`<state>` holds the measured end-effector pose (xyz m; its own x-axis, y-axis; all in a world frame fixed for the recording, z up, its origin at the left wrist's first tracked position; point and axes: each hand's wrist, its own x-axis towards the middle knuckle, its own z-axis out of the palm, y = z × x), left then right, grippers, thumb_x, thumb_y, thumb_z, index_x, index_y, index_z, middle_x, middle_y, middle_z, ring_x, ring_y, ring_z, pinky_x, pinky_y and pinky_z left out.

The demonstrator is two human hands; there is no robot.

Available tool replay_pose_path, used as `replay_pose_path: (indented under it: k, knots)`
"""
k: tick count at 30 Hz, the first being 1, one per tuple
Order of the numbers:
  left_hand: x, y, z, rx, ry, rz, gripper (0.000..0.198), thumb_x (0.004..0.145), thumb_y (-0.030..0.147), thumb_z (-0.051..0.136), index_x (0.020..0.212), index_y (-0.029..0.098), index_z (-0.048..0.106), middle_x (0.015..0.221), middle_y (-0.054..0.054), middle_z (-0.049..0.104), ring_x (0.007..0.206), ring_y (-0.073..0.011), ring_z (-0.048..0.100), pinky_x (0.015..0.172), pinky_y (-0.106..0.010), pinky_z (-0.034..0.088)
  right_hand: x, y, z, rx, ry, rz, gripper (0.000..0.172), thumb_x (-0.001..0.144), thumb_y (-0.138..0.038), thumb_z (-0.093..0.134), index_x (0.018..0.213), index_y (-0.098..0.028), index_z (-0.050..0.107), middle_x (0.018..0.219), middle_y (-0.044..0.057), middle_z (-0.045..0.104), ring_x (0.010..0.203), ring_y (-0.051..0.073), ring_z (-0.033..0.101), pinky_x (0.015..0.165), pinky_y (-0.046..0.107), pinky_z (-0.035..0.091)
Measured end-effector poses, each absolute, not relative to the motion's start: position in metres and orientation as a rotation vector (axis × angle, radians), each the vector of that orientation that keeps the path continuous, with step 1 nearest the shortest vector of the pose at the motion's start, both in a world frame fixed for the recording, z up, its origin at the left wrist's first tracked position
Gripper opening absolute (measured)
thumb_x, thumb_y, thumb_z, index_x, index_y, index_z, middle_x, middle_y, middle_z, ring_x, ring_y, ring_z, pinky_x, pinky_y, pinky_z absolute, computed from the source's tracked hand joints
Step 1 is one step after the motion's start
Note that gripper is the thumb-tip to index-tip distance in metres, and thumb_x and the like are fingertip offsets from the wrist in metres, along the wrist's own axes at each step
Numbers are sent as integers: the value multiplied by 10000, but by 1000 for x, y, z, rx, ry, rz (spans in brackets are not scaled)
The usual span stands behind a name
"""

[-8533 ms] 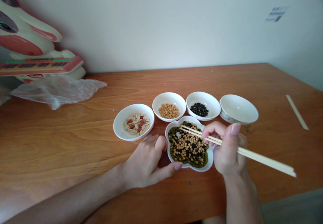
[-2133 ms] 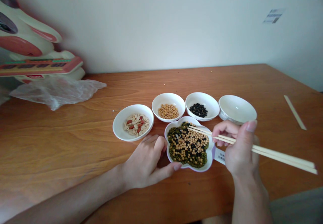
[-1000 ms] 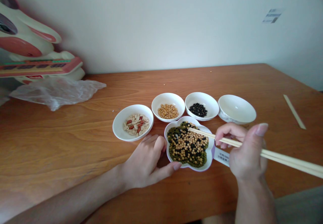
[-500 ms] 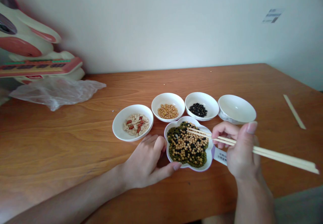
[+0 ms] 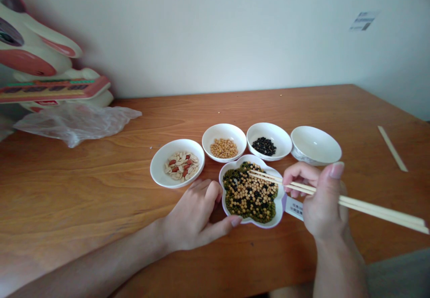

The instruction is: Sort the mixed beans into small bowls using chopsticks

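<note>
A flower-shaped dish (image 5: 279,217) holds mixed green, black and tan beans. My left hand (image 5: 198,215) rests at its left side, thumb on the near rim and fingers curled against the edge. Pinched in my right hand (image 5: 322,195) is a pair of chopsticks (image 5: 379,209), their tips among the beans near the dish's upper part. Behind the dish stand a bowl of peanuts (image 5: 181,166), a bowl of yellow beans (image 5: 223,147), a bowl of black beans (image 5: 264,146) and a white bowl (image 5: 316,143) with no beans visible in it.
A crumpled clear plastic bag (image 5: 77,121) lies at the left, before a cow-shaped toy keyboard (image 5: 50,90). On the right of the wooden table (image 5: 83,177) is a pale flat stick (image 5: 392,148). A printed label (image 5: 294,208) lies partly under my right hand.
The rear ends of the chopsticks have shifted very slightly right and down with my right hand. My left hand and the dish look almost unmoved.
</note>
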<state>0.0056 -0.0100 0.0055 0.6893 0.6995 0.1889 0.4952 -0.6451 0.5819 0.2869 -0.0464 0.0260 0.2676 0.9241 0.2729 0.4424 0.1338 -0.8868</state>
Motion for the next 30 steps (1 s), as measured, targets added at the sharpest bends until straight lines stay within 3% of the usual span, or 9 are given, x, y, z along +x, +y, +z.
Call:
replay_pose_path:
  k: [20, 27, 30]
  knots:
    - [5, -10, 5, 2412, 926, 548, 388, 1019, 590, 628, 976, 226, 500, 869, -50, 659, 761, -235, 626, 676, -378, 507, 278, -47, 27, -1473, -1316, 505, 918, 1074, -765, 131, 622, -210, 706, 525, 48, 604, 491, 152, 528, 457, 301, 388]
    - [4, -9, 4, 2419, 928, 555, 380, 1019, 579, 631, 977, 222, 506, 864, -50, 653, 755, -239, 626, 681, -385, 510, 277, -45, 34, -1382, -1231, 421, 994, 984, -889, 88, 561, -217, 685, 500, 77, 625, 461, 184, 589, 432, 312, 430]
    - [4, -9, 3, 2426, 924, 543, 377, 1022, 577, 628, 985, 222, 505, 872, -53, 655, 757, -239, 626, 683, -387, 512, 268, -47, 41, -1365, -1037, 311, 953, 1029, -828, 84, 577, -223, 665, 502, 63, 599, 482, 189, 604, 464, 314, 441]
